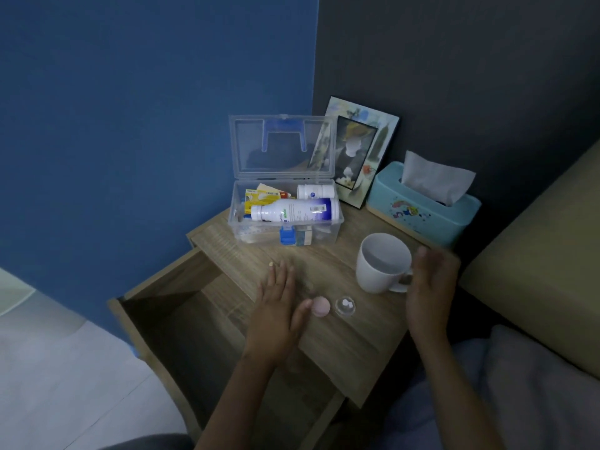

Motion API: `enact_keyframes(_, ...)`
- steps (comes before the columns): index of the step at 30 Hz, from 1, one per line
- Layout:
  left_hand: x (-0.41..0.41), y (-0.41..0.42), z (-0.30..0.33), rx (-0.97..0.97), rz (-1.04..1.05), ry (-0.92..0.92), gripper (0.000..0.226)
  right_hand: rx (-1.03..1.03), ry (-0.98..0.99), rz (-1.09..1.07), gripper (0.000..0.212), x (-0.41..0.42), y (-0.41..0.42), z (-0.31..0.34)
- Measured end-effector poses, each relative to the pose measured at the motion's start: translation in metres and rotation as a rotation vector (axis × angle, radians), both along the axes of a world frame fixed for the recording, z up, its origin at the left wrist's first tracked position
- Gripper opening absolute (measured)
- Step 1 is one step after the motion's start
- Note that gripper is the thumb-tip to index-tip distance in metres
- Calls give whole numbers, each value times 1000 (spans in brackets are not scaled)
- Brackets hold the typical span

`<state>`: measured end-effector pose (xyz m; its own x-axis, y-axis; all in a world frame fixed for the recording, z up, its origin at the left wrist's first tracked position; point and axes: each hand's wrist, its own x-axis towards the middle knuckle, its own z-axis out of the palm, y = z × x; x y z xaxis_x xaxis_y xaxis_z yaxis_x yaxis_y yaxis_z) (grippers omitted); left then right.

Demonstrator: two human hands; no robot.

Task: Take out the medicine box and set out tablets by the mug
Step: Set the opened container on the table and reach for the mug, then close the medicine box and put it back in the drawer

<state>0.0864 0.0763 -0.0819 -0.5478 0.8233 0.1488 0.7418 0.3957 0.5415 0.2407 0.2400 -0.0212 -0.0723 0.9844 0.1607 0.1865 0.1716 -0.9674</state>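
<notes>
A clear plastic medicine box with a blue latch stands open at the back of the wooden nightstand, with white bottles and packets inside. A white mug stands to the right of it. In front of the mug sit a small clear cup holding white tablets and a pink round lid. My left hand lies flat with spread fingers, its thumb touching the pink lid. My right hand is open beside the mug's handle, holding nothing. A small yellowish tablet lies past my left fingertips.
A framed picture leans in the corner behind the box. A teal tissue box stands behind the mug. The nightstand drawer is pulled open at the left, under my left arm. A beige headboard and bedding are at the right.
</notes>
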Motion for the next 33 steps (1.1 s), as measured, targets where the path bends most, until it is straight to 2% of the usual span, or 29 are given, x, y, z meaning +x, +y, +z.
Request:
enact_keyframes(2, -14, 4, 10, 66, 97, -6, 75, 97, 114, 43, 57, -18, 2, 22)
enact_keyframes(4, -31, 8, 20, 145, 184, -21, 76, 79, 185, 110, 51, -50, 11, 41)
enact_keyframes(9, -75, 22, 40, 289, 407, -204, 83, -37, 7, 381, 40, -151, 55, 53)
enact_keyframes(12, -97, 28, 44, 219, 474, -263, 83, -130, -58, 465, 57, -193, 91, 50)
enact_keyframes(14, -104, 31, 44, 157, 455, -279, 81, -264, -40, 465, 61, -212, 108, 57)
enact_keyframes(17, -106, 36, 44, 163, 422, -367, 82, -375, -35, 483, 68, -227, 118, 65)
enact_keyframes(21, -107, 40, 48, 210, 446, -431, 83, -402, 8, 442, 79, -228, 113, 72)
enact_keyframes(24, -104, 40, 49, 228, 436, -457, 82, -430, 158, 424, 79, -215, 103, 68)
enact_keyframes(26, -103, 40, 51, 293, 443, -511, 78, -378, 242, 388, 80, -203, 91, 57)
enact_keyframes(28, -103, 40, 54, 396, 469, -581, 75, -320, 293, 347, 74, -190, 74, 45)
enact_keyframes(33, -108, 46, 69, 524, 545, -685, 75, -183, 185, 194, 48, -170, 36, 20)
